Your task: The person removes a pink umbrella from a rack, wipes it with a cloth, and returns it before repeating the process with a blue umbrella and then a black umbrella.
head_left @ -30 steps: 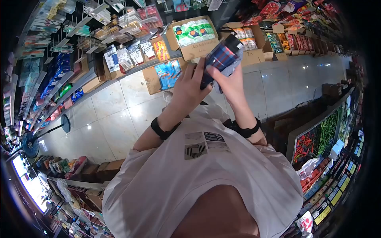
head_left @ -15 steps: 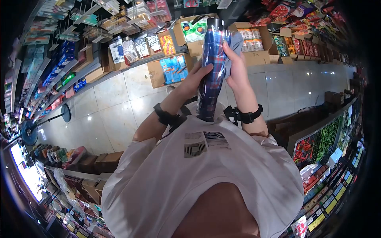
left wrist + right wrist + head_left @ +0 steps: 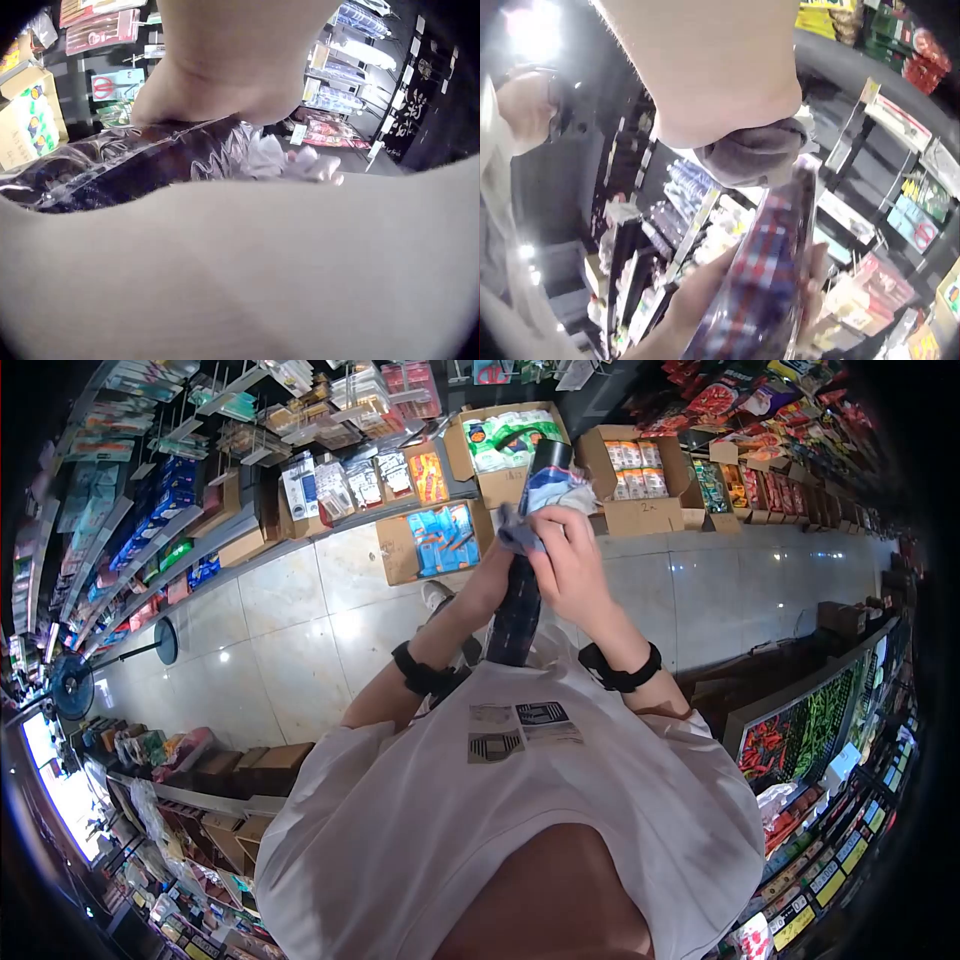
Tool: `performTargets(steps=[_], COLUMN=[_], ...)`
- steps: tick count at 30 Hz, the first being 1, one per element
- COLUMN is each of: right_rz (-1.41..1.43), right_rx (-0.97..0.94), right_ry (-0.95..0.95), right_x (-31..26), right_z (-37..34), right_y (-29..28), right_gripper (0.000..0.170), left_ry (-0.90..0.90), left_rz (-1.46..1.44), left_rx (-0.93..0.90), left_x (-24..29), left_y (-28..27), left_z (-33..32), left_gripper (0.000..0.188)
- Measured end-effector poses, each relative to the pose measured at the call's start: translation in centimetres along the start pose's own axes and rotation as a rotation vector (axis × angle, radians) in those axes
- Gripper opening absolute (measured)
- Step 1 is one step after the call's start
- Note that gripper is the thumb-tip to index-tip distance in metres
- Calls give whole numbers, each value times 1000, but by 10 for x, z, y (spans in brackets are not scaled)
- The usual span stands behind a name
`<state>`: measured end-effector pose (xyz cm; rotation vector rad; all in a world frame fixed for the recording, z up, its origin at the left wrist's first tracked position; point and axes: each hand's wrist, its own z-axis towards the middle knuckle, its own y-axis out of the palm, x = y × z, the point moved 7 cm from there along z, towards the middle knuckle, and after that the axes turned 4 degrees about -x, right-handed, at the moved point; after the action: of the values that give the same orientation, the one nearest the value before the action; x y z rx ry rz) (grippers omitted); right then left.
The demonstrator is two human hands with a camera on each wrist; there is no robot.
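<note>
A plaid, plastic-wrapped folded umbrella (image 3: 515, 615) stands in front of the white shirt, its dark end up. My left hand (image 3: 484, 582) is curled round its middle from the left; in the right wrist view its fingers show on both sides of the plaid wrap (image 3: 761, 277). With my right hand (image 3: 572, 565) I grip a grey cloth (image 3: 520, 530) against the upper part. The same cloth (image 3: 754, 154) is bunched under that hand in the right wrist view. The clear wrap (image 3: 112, 169) crosses the left wrist view.
Cardboard boxes of blue packets (image 3: 445, 540), green-and-white packets (image 3: 510, 438) and orange-and-white packets (image 3: 635, 470) line the shelf front. Hanging goods fill the racks behind. A pedestal fan (image 3: 72, 686) is at the left, and a tray of red and green peppers (image 3: 800, 725) at the right.
The umbrella went from slanted to nearly upright, then its top shifted slightly right. My right hand moved from its right side to over its upper part, bringing the cloth across.
</note>
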<state>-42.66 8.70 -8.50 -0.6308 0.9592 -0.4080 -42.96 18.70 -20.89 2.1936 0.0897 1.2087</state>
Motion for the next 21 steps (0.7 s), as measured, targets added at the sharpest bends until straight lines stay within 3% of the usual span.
performTargets(steps=[4, 6, 8, 12, 15, 18, 20, 21], right_rz=[-63, -41, -21, 71, 275, 125, 57, 66], right_rx=[164, 261, 343, 392, 500, 405, 221, 190], right_ry=[95, 122, 104, 308, 406, 231, 23, 38], right_x=[20, 34, 50, 101, 107, 52, 8, 6], right_z=[21, 33, 41, 40, 24, 13, 14, 12], right_y=[-16, -28, -39, -49, -59, -54, -36, -27], right_gripper=[27, 25, 23, 20, 19, 20, 23, 22], left_ry=[161, 149, 172, 147, 120, -40, 23, 53], left_rz=[357, 396, 414, 277, 237, 155, 182, 197], left_rx=[67, 1, 33, 73, 76, 56, 17, -4], left_x=[28, 25, 26, 21, 21, 14, 14, 15], left_y=[19, 22, 22, 16, 9, 5, 6, 8], left_z=[-17, -18, -22, -26, -27, -28, -26, -25], left_gripper=[44, 44, 44, 44, 43, 58, 57, 57])
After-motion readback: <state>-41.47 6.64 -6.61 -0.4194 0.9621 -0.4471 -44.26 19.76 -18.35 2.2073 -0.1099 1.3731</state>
